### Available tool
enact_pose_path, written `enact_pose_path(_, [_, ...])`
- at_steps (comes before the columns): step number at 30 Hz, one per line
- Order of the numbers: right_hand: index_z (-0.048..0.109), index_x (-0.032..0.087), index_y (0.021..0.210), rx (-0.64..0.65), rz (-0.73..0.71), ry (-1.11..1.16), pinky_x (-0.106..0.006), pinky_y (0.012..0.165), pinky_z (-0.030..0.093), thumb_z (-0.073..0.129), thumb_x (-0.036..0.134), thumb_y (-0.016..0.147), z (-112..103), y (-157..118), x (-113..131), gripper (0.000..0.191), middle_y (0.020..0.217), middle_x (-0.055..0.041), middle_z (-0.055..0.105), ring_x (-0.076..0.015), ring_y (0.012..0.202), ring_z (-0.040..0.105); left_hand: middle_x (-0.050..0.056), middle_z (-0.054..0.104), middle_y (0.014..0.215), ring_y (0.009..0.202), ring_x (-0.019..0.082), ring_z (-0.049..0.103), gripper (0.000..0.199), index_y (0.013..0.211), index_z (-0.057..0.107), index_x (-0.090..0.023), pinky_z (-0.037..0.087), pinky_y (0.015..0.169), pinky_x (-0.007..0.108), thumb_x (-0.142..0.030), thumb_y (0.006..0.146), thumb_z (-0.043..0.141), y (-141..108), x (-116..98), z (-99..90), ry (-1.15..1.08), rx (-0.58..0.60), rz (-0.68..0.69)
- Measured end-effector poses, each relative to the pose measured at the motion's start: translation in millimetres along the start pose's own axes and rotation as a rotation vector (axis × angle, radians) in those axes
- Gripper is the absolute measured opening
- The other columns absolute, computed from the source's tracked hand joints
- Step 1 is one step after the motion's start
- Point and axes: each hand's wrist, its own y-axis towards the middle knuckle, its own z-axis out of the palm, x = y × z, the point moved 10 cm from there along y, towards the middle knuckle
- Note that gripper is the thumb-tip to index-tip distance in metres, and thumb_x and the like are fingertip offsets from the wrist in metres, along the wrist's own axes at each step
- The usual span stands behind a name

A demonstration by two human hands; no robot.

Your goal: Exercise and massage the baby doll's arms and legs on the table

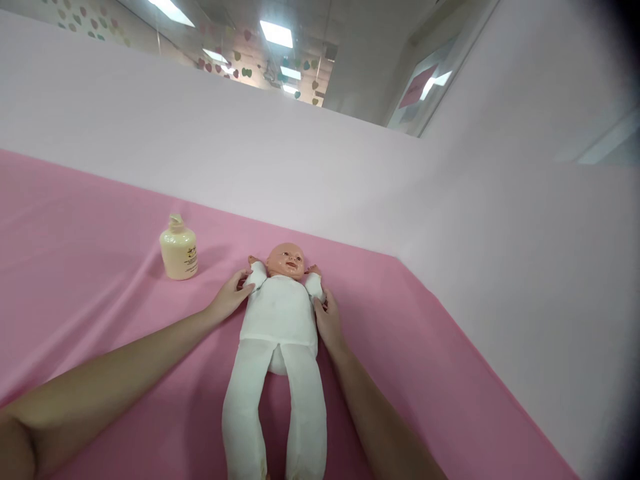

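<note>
A baby doll (280, 310) with a white cloth body and a hard, bald head lies on its back on a pink sheet. Its head points away from me, its arms are bent up beside the head, and its legs stretch toward me. My left hand (234, 295) is closed around the doll's arm on the left, thumb on top. On the other side my right hand (329, 316) grips the other arm, its fingers partly hidden behind the sleeve. The doll's feet are cut off by the bottom edge of the view.
A cream-coloured pump bottle (179, 250) stands upright on the pink sheet (100, 267), left of the doll. White walls (300, 180) rise behind and to the right of the sheet. Beyond the back wall is a window (240, 53) with heart-shaped decorations and light reflections.
</note>
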Motion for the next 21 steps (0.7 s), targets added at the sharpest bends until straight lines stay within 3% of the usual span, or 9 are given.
enact_pose_path(10, [0.07,0.022,0.112,-0.035,0.037,-0.094,-0.044,0.097,0.051,0.055,0.039,0.083,-4.1,0.2,5.7,0.037,0.116,-0.0088,0.072,-0.0285,0.108,0.065,0.012,0.066,0.13,0.115,0.028,0.062,0.063,0.129,0.056,-0.019,0.045,0.101,0.042,-0.056,0.078,0.063,-3.7,-1.9,2.0,0.115,0.039,-0.021])
enact_pose_path(15, [0.066,0.023,0.121,-0.024,0.059,-0.077,-0.044,0.097,0.05,0.056,0.041,0.084,-3.8,1.2,-4.5,0.042,0.119,-0.0083,0.071,-0.0279,0.108,0.065,0.011,0.067,0.125,0.108,0.026,0.063,0.061,0.129,0.054,-0.019,0.046,0.097,0.04,-0.053,0.079,0.064,-4.6,-2.2,1.5,0.1,0.038,-0.027])
enact_pose_path(21, [0.064,0.025,0.121,-0.051,0.046,0.186,-0.04,0.096,0.051,0.069,0.037,0.074,-4.5,12.7,-26.0,0.048,0.119,-0.0057,0.072,-0.0247,0.109,0.065,0.009,0.072,0.108,0.094,0.023,0.065,0.062,0.124,0.05,-0.019,0.047,0.087,0.038,-0.048,0.074,0.072,-5.5,-2.3,1.6,-0.03,0.014,-0.043])
